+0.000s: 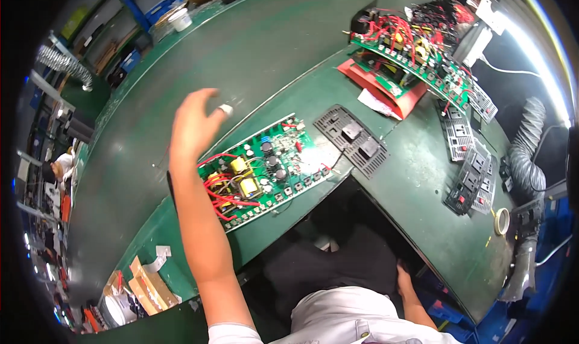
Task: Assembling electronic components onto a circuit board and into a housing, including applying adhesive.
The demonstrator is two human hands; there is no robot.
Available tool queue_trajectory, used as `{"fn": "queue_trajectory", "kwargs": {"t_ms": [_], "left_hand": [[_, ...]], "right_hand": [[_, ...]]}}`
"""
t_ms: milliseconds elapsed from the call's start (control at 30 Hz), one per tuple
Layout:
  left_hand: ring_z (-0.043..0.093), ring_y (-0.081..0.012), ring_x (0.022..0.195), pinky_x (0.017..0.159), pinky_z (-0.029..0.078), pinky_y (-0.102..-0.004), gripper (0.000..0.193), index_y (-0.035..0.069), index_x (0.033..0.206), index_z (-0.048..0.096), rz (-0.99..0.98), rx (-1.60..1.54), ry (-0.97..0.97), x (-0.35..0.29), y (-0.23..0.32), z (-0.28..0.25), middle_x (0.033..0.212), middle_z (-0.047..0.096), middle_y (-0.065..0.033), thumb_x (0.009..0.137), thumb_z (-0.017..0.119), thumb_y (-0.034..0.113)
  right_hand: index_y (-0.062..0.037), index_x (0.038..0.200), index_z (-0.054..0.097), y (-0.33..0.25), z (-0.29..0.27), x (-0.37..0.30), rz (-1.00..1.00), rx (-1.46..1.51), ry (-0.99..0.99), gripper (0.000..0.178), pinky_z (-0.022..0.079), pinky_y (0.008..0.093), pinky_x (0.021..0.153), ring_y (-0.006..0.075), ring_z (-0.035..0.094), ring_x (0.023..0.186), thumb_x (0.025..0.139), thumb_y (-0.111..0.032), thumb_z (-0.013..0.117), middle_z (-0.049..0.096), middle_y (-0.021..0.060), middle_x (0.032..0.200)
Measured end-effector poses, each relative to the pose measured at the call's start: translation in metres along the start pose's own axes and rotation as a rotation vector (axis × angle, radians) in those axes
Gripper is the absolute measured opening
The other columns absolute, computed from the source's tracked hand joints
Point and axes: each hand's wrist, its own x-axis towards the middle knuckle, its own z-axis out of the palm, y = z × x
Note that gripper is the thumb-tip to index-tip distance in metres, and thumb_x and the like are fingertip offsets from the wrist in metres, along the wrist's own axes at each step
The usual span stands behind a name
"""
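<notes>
My left hand [196,127] is raised above the far-left end of a green circuit board [274,169]. Its thumb and fingers are apart with nothing between them, and a white wrap shows on one digit. The board lies on the green workbench, carrying yellow transformers [246,178], dark round coils and thick red wires. Right of it, close by, rests a black slotted panel [353,140] with two square socket parts. Down beside my right thigh, below the bench edge, is my right hand [403,279]; its fingers are mostly hidden.
Stacked circuit boards with red wires [416,48] stand at the back right over a red tray [386,90]. Several socket panels [473,178] and a tape roll [502,221] lie on the right. A cardboard box [151,286] sits lower left. A flexible duct [528,145] runs along the right side.
</notes>
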Motion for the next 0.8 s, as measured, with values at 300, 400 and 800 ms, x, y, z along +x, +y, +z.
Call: {"fn": "queue_trajectory", "kwargs": {"t_ms": [300,400,800], "left_hand": [[0.054,-0.0345,0.125,0.107,0.043,-0.0412,0.058,0.006,0.133,0.058,0.283,-0.194,-0.585,0.014,0.050,0.073,0.134,0.059,-0.0171,0.076,0.069,0.008],[0.062,-0.0320,0.113,0.100,0.049,-0.0407,0.063,0.007,0.137,0.055,0.302,-0.192,-0.582,0.017,0.052,0.092,0.132,0.060,-0.0156,0.075,0.067,0.003],[0.062,-0.0340,0.112,0.098,0.049,-0.0413,0.047,0.005,0.125,0.063,0.321,-0.161,-0.536,0.015,0.046,0.109,0.123,0.065,-0.0165,0.079,0.065,0.004]], "right_hand": [[0.0004,0.143,0.047,-0.015,0.000,-0.016,0.128,-0.048,0.011,0.057,0.037,0.0341,0.109,0.0246,0.050,0.127,0.099,-0.034,0.056,0.053,0.0128,0.142],[-0.0022,0.142,0.048,0.017,-0.011,-0.050,0.091,0.032,-0.118,0.064,0.044,0.0389,0.102,0.0308,0.054,0.126,0.097,-0.047,0.056,0.056,0.0151,0.139],[0.0010,0.143,0.044,-0.029,-0.009,-0.115,0.279,-0.857,-0.052,0.071,0.039,0.0396,0.109,0.0388,0.044,0.137,0.090,-0.044,0.062,0.049,0.0245,0.145]]}}
